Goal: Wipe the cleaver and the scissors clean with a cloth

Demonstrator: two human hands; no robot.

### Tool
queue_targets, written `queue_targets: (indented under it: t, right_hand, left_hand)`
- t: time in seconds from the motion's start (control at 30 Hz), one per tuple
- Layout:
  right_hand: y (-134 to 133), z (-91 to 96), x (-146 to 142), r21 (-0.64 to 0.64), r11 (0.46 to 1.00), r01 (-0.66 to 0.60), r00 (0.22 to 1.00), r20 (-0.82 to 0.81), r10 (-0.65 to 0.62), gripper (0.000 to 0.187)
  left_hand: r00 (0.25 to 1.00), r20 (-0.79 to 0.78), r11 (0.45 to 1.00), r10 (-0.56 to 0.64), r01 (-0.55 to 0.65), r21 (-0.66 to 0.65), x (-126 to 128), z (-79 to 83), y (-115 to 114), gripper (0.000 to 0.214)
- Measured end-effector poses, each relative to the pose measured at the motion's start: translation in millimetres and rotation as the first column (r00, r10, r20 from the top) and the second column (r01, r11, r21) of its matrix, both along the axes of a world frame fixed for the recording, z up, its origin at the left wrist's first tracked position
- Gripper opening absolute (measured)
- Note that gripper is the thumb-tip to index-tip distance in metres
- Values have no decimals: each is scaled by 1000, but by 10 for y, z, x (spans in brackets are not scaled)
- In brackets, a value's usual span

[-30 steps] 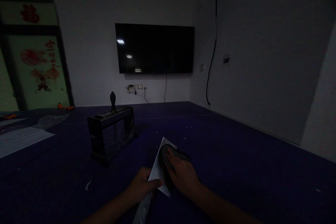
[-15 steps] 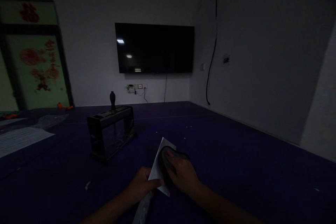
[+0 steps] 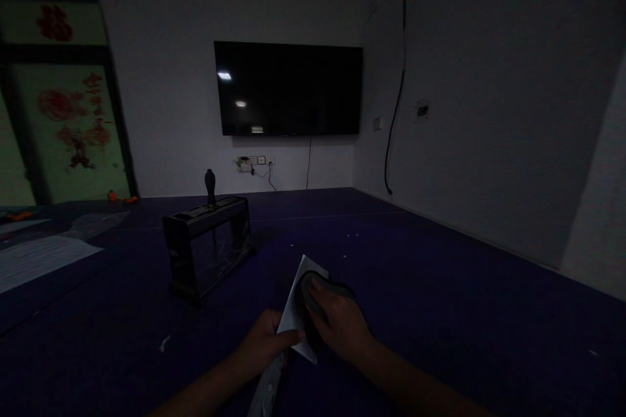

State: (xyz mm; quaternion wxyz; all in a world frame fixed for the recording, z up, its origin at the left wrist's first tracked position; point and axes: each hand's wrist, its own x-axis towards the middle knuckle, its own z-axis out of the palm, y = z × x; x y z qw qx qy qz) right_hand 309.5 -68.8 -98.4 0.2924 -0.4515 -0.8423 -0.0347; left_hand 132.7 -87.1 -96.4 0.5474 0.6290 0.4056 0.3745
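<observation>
My left hand (image 3: 267, 342) grips a white piece of stiff paper or thin card (image 3: 304, 268) near its lower left edge, with the thumb laid across its face. Against the card's right side, my right hand (image 3: 342, 326) is closed on a dark rounded object with a grey top (image 3: 330, 288); its kind cannot be made out in the dim light. Beneath my left hand runs a strip of clear, shiny plastic (image 3: 267, 391). Left of the hands stands a black box-like frame (image 3: 208, 221) with clear plastic on it and an upright dark knob (image 3: 210, 186).
The dark blue surface (image 3: 415, 287) bears small white scraps. White sheets (image 3: 44, 260) and clear plastic (image 3: 92, 225) lie at the left, with orange bits (image 3: 120, 198) farther back. A television (image 3: 291, 88) hangs on the far wall, and a cable (image 3: 396, 111) runs down the right wall.
The hands, the card and the dark object have barely moved. The camera view has shifted very slightly.
</observation>
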Motion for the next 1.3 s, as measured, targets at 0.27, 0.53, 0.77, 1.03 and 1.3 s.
queue_targets:
  t: [0.27,0.53,0.77,1.03,1.3]
  right_hand:
    - [-25,37,-4,-23,1000,12,1000,29,-12,43]
    - [-14,19,-15,-17,1000,25,998,55,-24,43]
    - [-40,63,-10,-58,998,24,998,63,-20,42]
    - [-46,66,-13,-57,998,14,998,55,-11,43]
    - [-49,60,-9,-32,999,-29,998,49,30,42]
  left_hand:
    - [1000,4,1000,15,-15,-21,-4,-25,18,42]
    - [999,34,999,13,-12,-44,-3,-21,6,39]
    - [999,36,999,6,-5,-44,-9,-6,-8,39]
    - [999,40,999,0,1,-40,8,44,-37,39]
    - [998,52,1000,-18,19,-24,9,37,-33,40]
